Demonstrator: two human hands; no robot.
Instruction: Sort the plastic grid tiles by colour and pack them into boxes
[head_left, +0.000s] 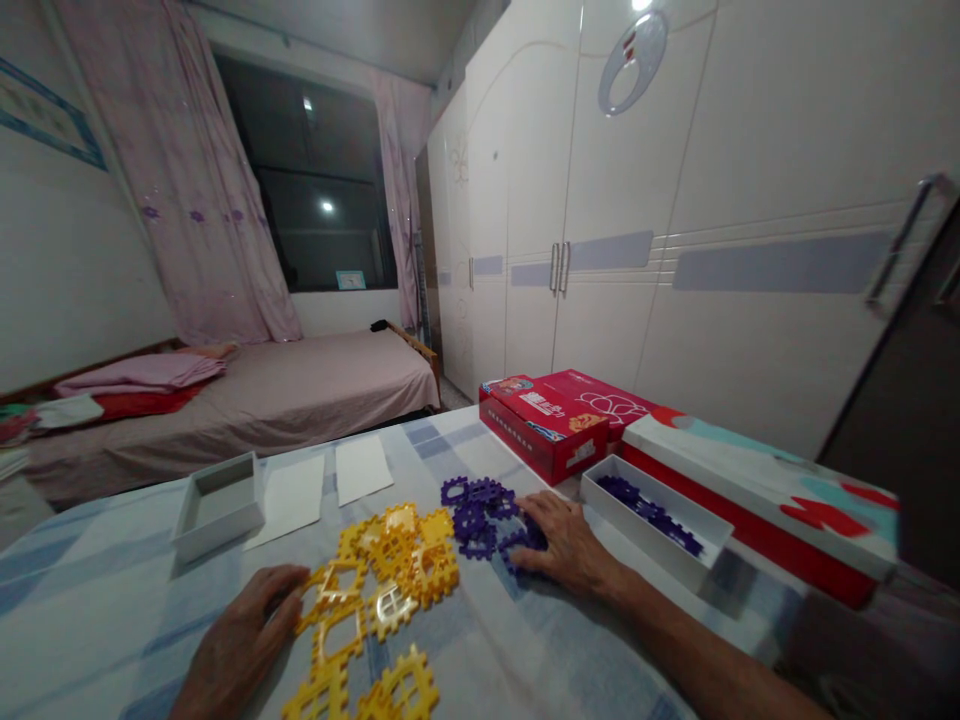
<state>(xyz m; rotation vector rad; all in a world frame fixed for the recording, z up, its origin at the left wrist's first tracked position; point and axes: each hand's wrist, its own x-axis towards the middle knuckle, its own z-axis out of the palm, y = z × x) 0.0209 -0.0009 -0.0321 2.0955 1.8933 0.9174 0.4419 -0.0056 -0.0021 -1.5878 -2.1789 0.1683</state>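
Observation:
My left hand (251,630) rests on the tablecloth at the left edge of a heap of yellow plastic interlocking building pieces (394,550). Its fingertips touch the outermost piece, with a small gap between thumb and fingers. On the right, my right hand (566,540) lies against a pile of dark purple toothed building pieces (480,510). Thumb and fingers are apart there, reaching over the pile's right side; some fingertips are hard to see. The two colours meet side by side in the middle. More purple pieces (652,515) lie inside a long white box (712,575) beyond my right wrist.
A shallow grey-white box (217,540) stands at the left, beside two white cards (289,497). Red boxes (551,440) and a long patterned box (787,490) line the table's far right. Past the table are a bed (322,385) and a white wardrobe (532,200).

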